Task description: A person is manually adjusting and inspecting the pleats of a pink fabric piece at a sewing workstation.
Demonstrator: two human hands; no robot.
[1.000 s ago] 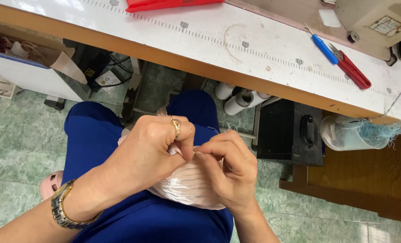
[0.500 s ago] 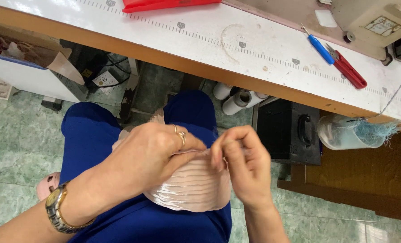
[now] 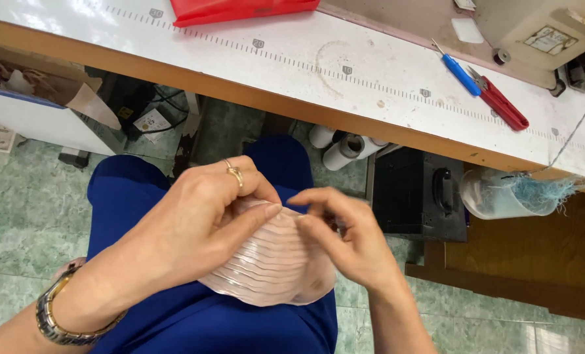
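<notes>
While both hands work over the lap, this is how it stands, all placed from the stack:

Stack: pale pink pleated pieces (image 3: 273,269), fanned in thin layers, resting on the blue lap (image 3: 174,314); lower rounded edge free and overhanging the thigh.

Left hand: left hand (image 3: 201,223) cups the stack's left and upper side, thumb pressed across the top layers, fingers curled behind them, clamped on the stack; ring (image 3: 233,172) on one finger, watch (image 3: 63,321) at the wrist.

Right hand: right hand (image 3: 351,242) at the stack's upper right edge, fingertips (image 3: 305,223) drawn together and touching the top rim just beside the left thumb; whether they pinch a single layer, cannot tell.

Edges: the stack's top rim sits between the two hands; its lower right corner lies bare under the right palm.

Table: white table (image 3: 305,65) well above the stack, its wooden edge running across; a ruler strip is marked along it.

On table: red tray (image 3: 240,10) up and left; blue tool (image 3: 460,72) and red snips (image 3: 502,105) up and right.

Room: open tiled floor (image 3: 30,210) left of the stack; black box (image 3: 420,193) and plastic jar (image 3: 496,193) crowd the right; thread cones (image 3: 342,147) just above.
</notes>
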